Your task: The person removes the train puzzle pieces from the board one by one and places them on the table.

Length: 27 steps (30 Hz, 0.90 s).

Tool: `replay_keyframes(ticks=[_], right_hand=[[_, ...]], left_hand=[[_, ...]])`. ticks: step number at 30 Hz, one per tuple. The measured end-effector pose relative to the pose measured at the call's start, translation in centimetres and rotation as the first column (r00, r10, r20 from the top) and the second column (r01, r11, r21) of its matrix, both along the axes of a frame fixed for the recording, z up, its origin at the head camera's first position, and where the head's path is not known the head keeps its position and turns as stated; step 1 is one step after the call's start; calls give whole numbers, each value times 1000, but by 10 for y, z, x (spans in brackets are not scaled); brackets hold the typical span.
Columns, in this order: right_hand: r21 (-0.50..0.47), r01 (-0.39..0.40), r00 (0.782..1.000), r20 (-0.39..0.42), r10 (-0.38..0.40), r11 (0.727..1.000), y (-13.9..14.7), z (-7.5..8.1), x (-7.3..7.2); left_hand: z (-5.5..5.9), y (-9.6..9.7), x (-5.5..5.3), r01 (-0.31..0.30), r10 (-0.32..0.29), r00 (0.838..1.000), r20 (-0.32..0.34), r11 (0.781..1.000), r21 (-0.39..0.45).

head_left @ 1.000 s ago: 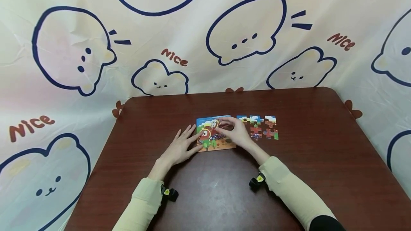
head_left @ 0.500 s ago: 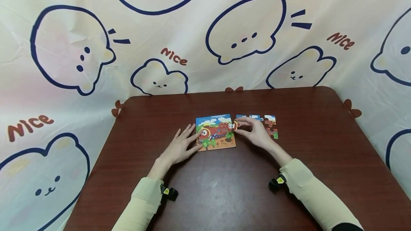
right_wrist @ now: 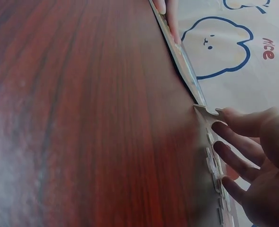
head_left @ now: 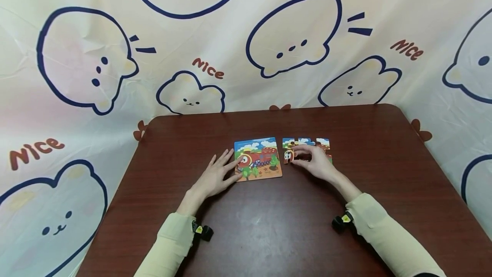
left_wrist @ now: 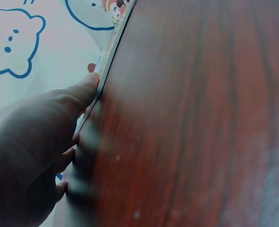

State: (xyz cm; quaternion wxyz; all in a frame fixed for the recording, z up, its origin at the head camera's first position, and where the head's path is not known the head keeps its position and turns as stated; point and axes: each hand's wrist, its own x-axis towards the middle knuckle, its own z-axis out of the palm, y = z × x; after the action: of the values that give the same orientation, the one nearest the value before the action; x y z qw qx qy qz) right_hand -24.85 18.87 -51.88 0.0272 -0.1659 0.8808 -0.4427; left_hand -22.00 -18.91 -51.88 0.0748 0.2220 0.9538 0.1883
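The person's right hand pinches a small flat jigsaw piece, white, red and tan with a cartoon face, between thumb and fingers. The piece is just right of a rectangular picture board printed with a red train, green cacti and blue sky, apart from its edge; whether the piece lies fully flat is hard to tell. The left hand grasps nothing: its fingers are spread and extended, fingertips and thumb resting on the board's left side and covering part of that edge.

Directly beyond the held piece lies a blue-and-green jigsaw piece, with a blue jigsaw piece with white clouds and a cloud-printed corner piece continuing the row to the right. The right hand stands in front of the area below this row, leaving only a sliver of red and green showing past the knuckles.

All this lies on a dark reddish-brown wood-grain table. Pale yellow-green sleeves cover both forearms, with a small black camera at each wrist. Behind the table hangs a cream cloth backdrop with navy-outlined cartoon animals.
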Motion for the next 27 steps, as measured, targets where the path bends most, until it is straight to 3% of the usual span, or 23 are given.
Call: replay_keyframes(ticks=[5, 10, 13, 21, 27], right_hand=[[38, -5, 1000, -29, 6, 999, 2, -1, 0], [129, -41, 974, -214, 68, 991, 9, -10, -5], [193, -66, 956, -268, 117, 979, 12, -13, -7], [386, -80, 944, -268, 194, 919, 11, -10, -7], [427, -60, 951, -250, 182, 902, 11, -11, -9]], left_hand=[[0, 1, 0, 0, 0, 1000, 4, 1000, 1], [-1, 0, 0, 0, 0, 1000, 0, 1000, 6], [-2, -1, 0, 0, 0, 1000, -6, 1000, -1], [-2, -1, 2, -7, 7, 1000, 9, 1000, -5], [-1, -1, 0, -8, 8, 1000, -1, 1000, -7]])
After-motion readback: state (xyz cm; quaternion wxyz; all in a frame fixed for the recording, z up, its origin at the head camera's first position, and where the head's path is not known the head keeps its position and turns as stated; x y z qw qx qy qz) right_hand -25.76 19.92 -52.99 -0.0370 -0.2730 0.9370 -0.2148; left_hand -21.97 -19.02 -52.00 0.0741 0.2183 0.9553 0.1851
